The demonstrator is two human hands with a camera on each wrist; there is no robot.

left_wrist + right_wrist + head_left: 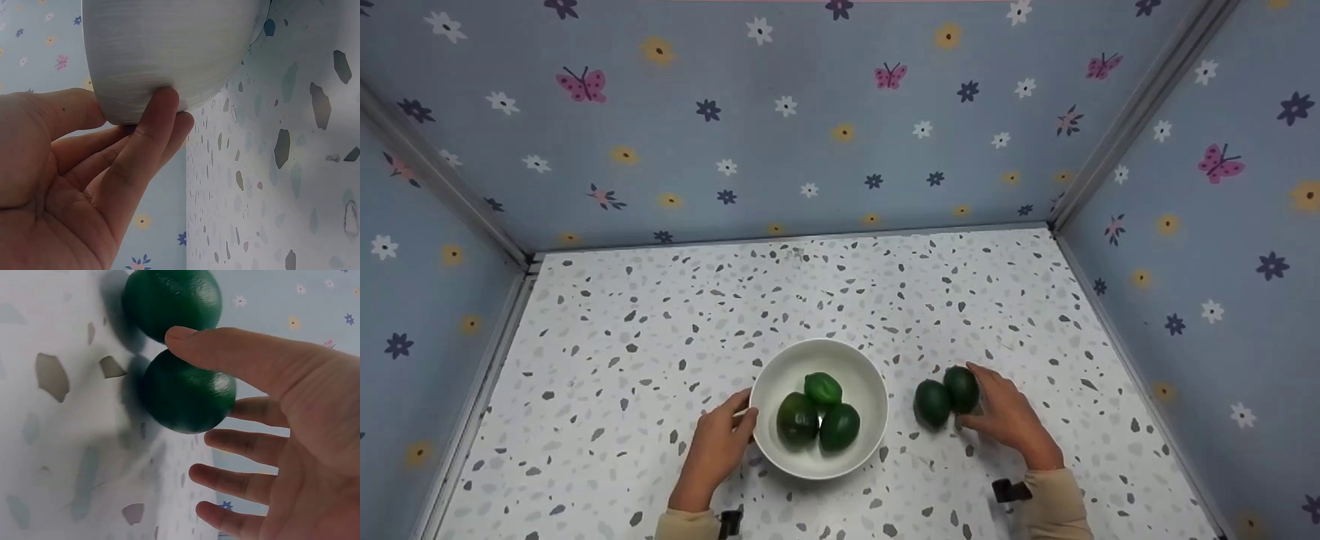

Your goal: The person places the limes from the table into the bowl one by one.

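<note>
A white bowl (pixel 819 471) stands on the speckled tabletop. Inside lie a bright green lime-like fruit (pixel 823 388) and two darker avocado-like fruits (pixel 797 420). My left hand (pixel 721 442) holds the bowl's left side; in the left wrist view its fingertips press the bowl's outer wall (pixel 169 50). Right of the bowl, two dark green avocados lie side by side, a left one (pixel 933 403) and a right one (pixel 961 389). My right hand (pixel 1006 411) is around the right avocado, thumb touching or very near it, other fingers extended and spread. The index fingertip is hidden behind that avocado in the right wrist view.
The speckled white tabletop (pixel 660 322) is bounded by blue flower-patterned panels at the back (pixel 810 150), left and right. Grey metal strips (pixel 1140 112) run along the panel corners. A dark strap piece (pixel 1011 490) sits at the right wrist.
</note>
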